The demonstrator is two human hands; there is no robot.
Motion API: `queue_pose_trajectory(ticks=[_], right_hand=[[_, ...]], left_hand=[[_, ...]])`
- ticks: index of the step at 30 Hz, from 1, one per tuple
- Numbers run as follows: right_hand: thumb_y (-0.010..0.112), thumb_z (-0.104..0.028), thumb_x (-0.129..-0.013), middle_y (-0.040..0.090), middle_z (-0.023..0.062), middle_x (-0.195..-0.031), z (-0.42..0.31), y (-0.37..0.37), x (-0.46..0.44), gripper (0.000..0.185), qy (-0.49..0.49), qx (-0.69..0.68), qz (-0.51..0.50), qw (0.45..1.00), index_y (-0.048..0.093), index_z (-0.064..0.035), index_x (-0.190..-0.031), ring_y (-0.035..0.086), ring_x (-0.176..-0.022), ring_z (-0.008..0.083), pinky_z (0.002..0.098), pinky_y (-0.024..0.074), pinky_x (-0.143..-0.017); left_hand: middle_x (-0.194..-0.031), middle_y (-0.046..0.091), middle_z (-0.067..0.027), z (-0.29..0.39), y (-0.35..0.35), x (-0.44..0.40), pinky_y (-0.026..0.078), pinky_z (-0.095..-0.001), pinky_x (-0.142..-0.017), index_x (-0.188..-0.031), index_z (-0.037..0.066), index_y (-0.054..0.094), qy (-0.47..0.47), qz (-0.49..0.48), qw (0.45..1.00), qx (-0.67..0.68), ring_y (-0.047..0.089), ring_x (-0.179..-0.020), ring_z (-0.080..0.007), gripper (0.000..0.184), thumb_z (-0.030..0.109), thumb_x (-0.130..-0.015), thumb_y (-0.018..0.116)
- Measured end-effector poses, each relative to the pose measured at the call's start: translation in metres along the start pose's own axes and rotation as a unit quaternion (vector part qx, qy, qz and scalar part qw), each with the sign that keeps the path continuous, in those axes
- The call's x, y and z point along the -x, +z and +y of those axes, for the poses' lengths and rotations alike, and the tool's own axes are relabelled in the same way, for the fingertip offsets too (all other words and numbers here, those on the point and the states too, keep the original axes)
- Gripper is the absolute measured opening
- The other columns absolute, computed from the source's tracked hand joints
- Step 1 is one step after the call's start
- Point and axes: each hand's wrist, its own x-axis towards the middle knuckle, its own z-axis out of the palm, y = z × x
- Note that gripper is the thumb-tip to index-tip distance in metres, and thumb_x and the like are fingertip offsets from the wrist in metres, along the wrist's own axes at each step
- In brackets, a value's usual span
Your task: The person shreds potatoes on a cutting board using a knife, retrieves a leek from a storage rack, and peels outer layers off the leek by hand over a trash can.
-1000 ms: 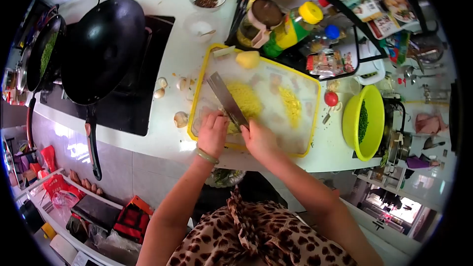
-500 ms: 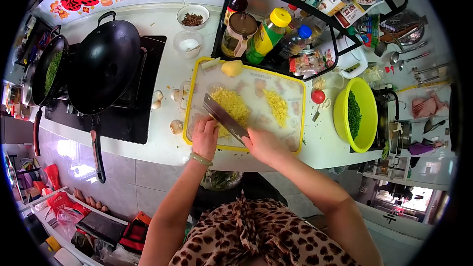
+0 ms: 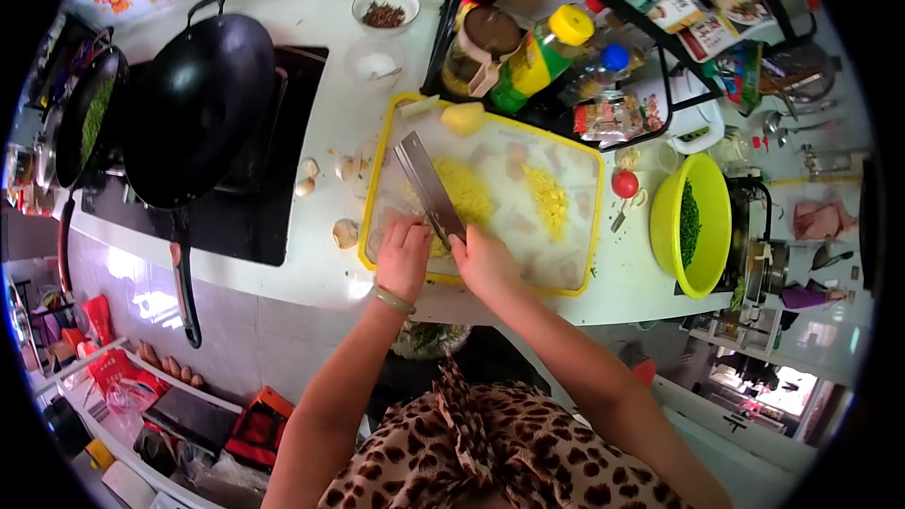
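My right hand (image 3: 481,259) grips the handle of a wide-bladed knife (image 3: 429,184), whose blade slants up to the left over a yellow-rimmed cutting board (image 3: 596,217). Left of the blade, my left hand (image 3: 403,250) has its fingers bent and pressed together beside the knife; whatever lies under them is too hidden to name. Finely cut yellow pieces (image 3: 464,190) are heaped right of the blade, and a smaller yellow pile (image 3: 547,203) lies further right. A peeled yellow chunk (image 3: 463,119) rests near the board's back edge.
A black wok (image 3: 198,113) and a pan with green pieces (image 3: 94,123) stand on the left stove. A rack (image 3: 556,137) of bottles is behind the board. To the right are a tomato (image 3: 624,185) and a green basin (image 3: 665,236). Small bowls (image 3: 386,8) stand at the back.
The camera view has shifted and tilted between frames. Both hands stay near the board's front left part, with the knife still in my right hand; its blade is now a little steeper.
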Motion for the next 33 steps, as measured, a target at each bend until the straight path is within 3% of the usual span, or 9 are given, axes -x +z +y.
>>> queue_pose_trajectory(ticks=[2, 5, 7, 14, 23, 29, 33], right_hand=[[0.049, -0.027, -0.092, 0.061, 0.0208, -0.071, 0.003, -0.006, -0.006, 0.025, -0.002, -0.028, 0.032, 0.999, 0.052, -0.0023, -0.087, 0.059, -0.068, 0.0415, 0.0507, 0.0461, -0.06], [0.05, -0.027, -0.092, 0.06, 0.021, -0.072, -0.002, -0.034, 0.009, 0.026, -0.02, -0.013, -0.005, 1.0, 0.052, -0.0013, -0.087, 0.059, -0.07, 0.0413, 0.0506, 0.0464, -0.062], [0.051, -0.026, -0.092, 0.06, 0.0211, -0.072, -0.008, -0.053, 0.018, 0.026, -0.013, -0.006, -0.071, 0.997, 0.052, -0.0005, -0.086, 0.059, -0.071, 0.0413, 0.0509, 0.0461, -0.064], [0.05, -0.023, -0.092, 0.06, 0.0205, -0.071, -0.001, -0.049, 0.027, 0.025, -0.025, 0.022, -0.113, 0.993, 0.052, 0.0002, -0.085, 0.059, -0.07, 0.0412, 0.0508, 0.0457, -0.063], [0.05, -0.023, -0.092, 0.06, 0.0201, -0.07, -0.012, -0.025, 0.014, 0.023, -0.018, 0.039, -0.103, 0.994, 0.052, -0.001, -0.085, 0.059, -0.067, 0.0405, 0.0514, 0.0458, -0.061], [0.051, -0.026, -0.091, 0.061, 0.0214, -0.075, -0.002, -0.004, -0.004, 0.025, -0.002, -0.012, 0.028, 1.0, 0.052, -0.0012, -0.086, 0.06, -0.072, 0.0407, 0.051, 0.046, -0.064], [0.053, -0.028, -0.091, 0.06, 0.0212, -0.072, -0.005, -0.028, 0.009, 0.028, -0.019, -0.025, -0.014, 0.999, 0.052, -0.0006, -0.085, 0.059, -0.07, 0.0413, 0.0507, 0.0458, -0.063]], left_hand=[[-0.103, 0.059, -0.0109, -0.003, -0.001, 0.001, 0.048, -0.0387, -0.078, -0.09, 0.003, 0.059, 0.002, -0.005, 1.0, 0.014, 0.057, -0.093, -0.0316, 0.014, 0.002, -0.077, 0.065], [-0.105, 0.058, -0.0112, -0.001, -0.007, 0.007, 0.047, -0.0387, -0.08, -0.093, 0.003, 0.059, -0.038, -0.021, 0.997, 0.06, 0.057, -0.094, -0.0321, 0.017, 0.002, -0.077, 0.065], [-0.106, 0.058, -0.0116, 0.0, -0.011, 0.007, 0.047, -0.0389, -0.08, -0.095, 0.003, 0.059, -0.026, -0.016, 0.998, 0.054, 0.057, -0.095, -0.0324, 0.018, 0.002, -0.077, 0.065], [-0.101, 0.059, -0.0116, -0.002, -0.007, 0.005, 0.046, -0.0393, -0.081, -0.089, 0.003, 0.06, 0.013, -0.001, 1.0, 0.009, 0.057, -0.095, -0.032, 0.014, 0.002, -0.075, 0.065], [-0.104, 0.059, -0.0106, -0.004, -0.005, 0.005, 0.048, -0.038, -0.082, -0.088, 0.004, 0.059, 0.005, -0.017, 1.0, -0.017, 0.056, -0.097, -0.0298, 0.014, 0.004, -0.075, 0.066], [-0.104, 0.059, -0.0114, -0.006, -0.006, 0.002, 0.046, -0.0389, -0.083, -0.091, 0.004, 0.061, 0.006, -0.028, 0.999, 0.017, 0.057, -0.096, -0.0318, 0.017, 0.001, -0.076, 0.065], [-0.105, 0.059, -0.0117, -0.003, -0.016, 0.008, 0.046, -0.0389, -0.082, -0.093, 0.004, 0.06, 0.006, -0.031, 0.999, 0.033, 0.056, -0.096, -0.0322, 0.019, 0.002, -0.075, 0.065]])
